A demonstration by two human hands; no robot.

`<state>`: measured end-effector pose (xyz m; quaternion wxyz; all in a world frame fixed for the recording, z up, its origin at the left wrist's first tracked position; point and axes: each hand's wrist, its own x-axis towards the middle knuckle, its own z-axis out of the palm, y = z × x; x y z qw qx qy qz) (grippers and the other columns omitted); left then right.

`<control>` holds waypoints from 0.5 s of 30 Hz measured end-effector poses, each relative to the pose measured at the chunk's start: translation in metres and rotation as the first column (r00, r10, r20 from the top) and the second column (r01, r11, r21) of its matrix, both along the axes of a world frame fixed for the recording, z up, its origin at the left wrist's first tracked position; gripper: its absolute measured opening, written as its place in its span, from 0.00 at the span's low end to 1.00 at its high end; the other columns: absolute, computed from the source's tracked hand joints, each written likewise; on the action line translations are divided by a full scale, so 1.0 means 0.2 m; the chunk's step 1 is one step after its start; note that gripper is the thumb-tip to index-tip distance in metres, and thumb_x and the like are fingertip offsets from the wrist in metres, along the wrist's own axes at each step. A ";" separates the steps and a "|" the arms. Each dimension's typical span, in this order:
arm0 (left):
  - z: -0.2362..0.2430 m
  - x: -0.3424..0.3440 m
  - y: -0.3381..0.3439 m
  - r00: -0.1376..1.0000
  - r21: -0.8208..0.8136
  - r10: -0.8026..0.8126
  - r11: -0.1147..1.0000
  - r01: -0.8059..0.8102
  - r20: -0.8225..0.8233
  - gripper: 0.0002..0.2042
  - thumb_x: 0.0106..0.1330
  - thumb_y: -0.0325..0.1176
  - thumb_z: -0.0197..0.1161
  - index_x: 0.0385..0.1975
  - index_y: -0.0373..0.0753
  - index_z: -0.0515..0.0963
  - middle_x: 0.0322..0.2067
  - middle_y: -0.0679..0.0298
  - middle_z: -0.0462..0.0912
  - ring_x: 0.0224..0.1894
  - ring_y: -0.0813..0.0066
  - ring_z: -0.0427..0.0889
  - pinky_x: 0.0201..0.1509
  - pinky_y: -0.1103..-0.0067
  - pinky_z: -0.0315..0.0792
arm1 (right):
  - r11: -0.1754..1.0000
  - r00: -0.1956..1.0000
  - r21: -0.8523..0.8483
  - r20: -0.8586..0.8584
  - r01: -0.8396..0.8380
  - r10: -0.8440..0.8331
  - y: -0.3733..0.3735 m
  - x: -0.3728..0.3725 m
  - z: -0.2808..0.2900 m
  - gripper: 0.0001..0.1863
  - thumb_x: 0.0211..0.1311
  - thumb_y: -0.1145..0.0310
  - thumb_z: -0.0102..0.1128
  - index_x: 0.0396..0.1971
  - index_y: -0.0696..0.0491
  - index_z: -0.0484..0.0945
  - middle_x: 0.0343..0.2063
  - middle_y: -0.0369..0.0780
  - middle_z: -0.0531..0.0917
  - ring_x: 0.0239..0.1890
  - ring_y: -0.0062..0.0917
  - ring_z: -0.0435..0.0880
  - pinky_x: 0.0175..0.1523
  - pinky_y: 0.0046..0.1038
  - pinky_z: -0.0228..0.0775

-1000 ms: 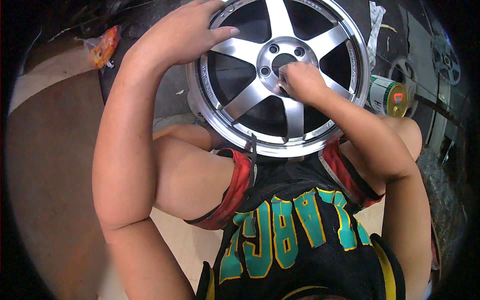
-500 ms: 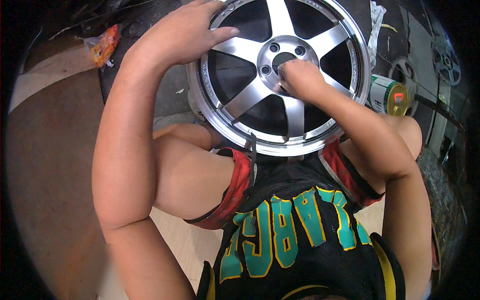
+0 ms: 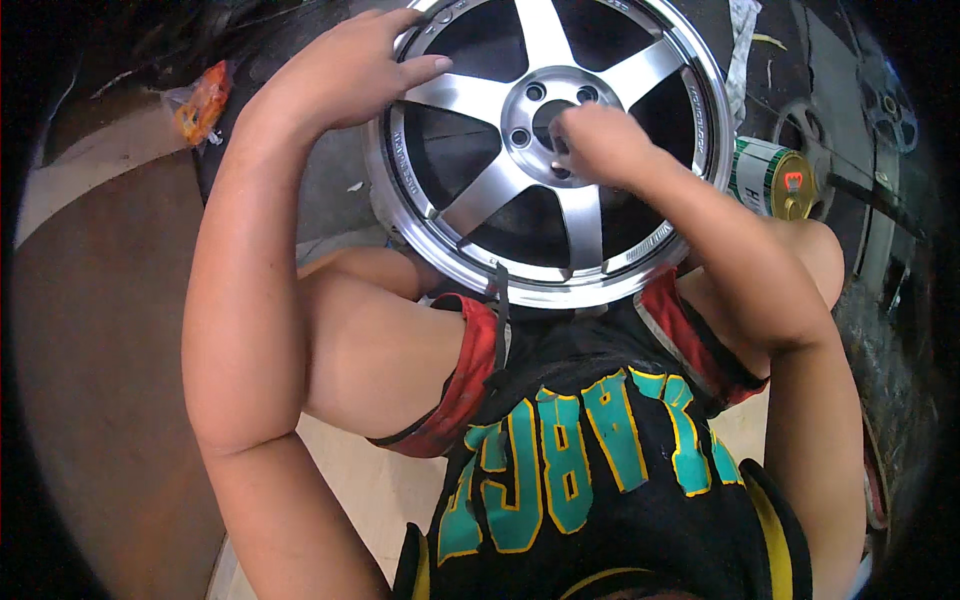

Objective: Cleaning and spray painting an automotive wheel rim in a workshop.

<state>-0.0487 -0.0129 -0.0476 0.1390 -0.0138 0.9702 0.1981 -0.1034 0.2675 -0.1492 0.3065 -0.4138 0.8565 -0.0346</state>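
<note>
A silver six-spoke wheel rim [image 3: 580, 225] with a bright polished lip lies across the top middle, just beyond my lap. My left hand [image 3: 350, 70] grips its upper-left edge, the fingers curled over the lip and the thumb on the face. At the centre hub [image 3: 530, 110], my right hand [image 3: 610, 145] is closed and slightly blurred; what lies inside its fingers is hidden. A dark strap or cord [image 3: 500, 285] hangs at the wheel's lower edge.
A cylindrical can [image 3: 760, 175] with a green-and-white label and gold end lies right of the rim, near wheel-like metal pieces [image 3: 885, 110]. A white strip [image 3: 742, 50] is behind it. An orange plastic bag [image 3: 205, 105] and a brown board [image 3: 110, 320] are on the left.
The view has shifted slightly, so the scene appears a little higher and left. My right hand has moved slightly rightward on the hub and is blurred. My left hand keeps its place on the rim.
</note>
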 end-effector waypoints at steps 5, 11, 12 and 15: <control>-0.06 0.05 -0.09 0.998 -0.069 0.064 0.996 -0.063 0.025 0.35 0.70 0.52 0.66 0.70 0.33 0.69 0.62 0.41 0.78 0.62 0.49 0.81 0.66 0.65 0.73 | 0.935 0.969 -0.272 -0.034 0.227 -0.244 0.16 -0.26 0.18 0.14 0.63 0.65 0.66 0.45 0.55 0.86 0.41 0.50 0.89 0.43 0.45 0.89 0.51 0.41 0.80; -0.13 0.20 -0.25 0.934 -0.031 0.291 0.956 -0.291 0.207 0.38 0.71 0.55 0.64 0.71 0.31 0.67 0.65 0.40 0.75 0.63 0.50 0.80 0.68 0.66 0.71 | 0.734 0.834 -0.462 0.022 0.498 -0.552 0.59 -0.52 0.33 0.18 0.71 0.60 0.59 0.46 0.60 0.84 0.34 0.49 0.87 0.36 0.32 0.87 0.47 0.33 0.76; -0.14 0.23 -0.28 0.903 -0.035 0.330 0.942 -0.333 0.274 0.38 0.71 0.55 0.63 0.71 0.31 0.67 0.65 0.40 0.75 0.64 0.50 0.79 0.69 0.66 0.71 | 0.719 0.801 -0.416 0.040 0.557 -0.597 0.64 -0.54 0.35 0.23 0.74 0.53 0.59 0.45 0.61 0.84 0.31 0.46 0.86 0.34 0.28 0.84 0.44 0.31 0.75; -0.17 0.26 -0.33 0.843 -0.090 0.347 0.936 -0.342 0.411 0.37 0.73 0.56 0.60 0.71 0.31 0.67 0.65 0.40 0.75 0.64 0.50 0.79 0.68 0.66 0.71 | 0.652 0.736 -0.386 0.119 0.653 -0.666 0.74 -0.60 0.35 0.27 0.75 0.47 0.59 0.43 0.61 0.84 0.29 0.40 0.84 0.33 0.22 0.80 0.42 0.26 0.72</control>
